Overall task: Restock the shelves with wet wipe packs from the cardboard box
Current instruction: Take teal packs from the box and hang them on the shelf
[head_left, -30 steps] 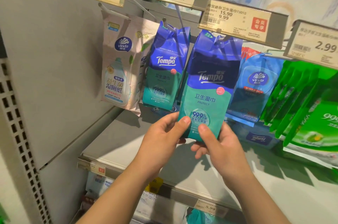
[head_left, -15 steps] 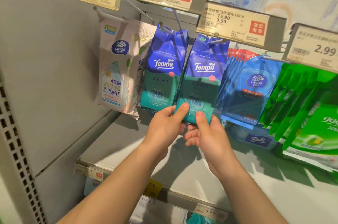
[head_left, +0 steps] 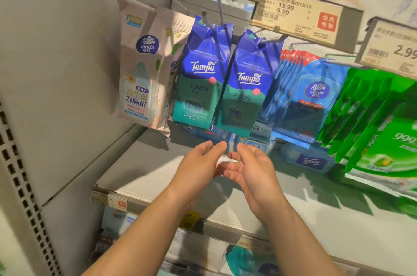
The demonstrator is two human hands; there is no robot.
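Nearest, the left hand (head_left: 198,163) and right hand (head_left: 252,165) hover side by side, both empty with fingers loosely spread, just below the hung Tempo pack (head_left: 244,86). It hangs free on its peg (head_left: 272,39), beside a second Tempo pack (head_left: 203,77). To finish well, I'd check that the hole sits fully back on the peg (the glossy film looks slippery). The flat pouches are soft and crinkled at the top. Behind, the grey shelf (head_left: 144,172) looks matte and smooth. No cardboard box is in view.
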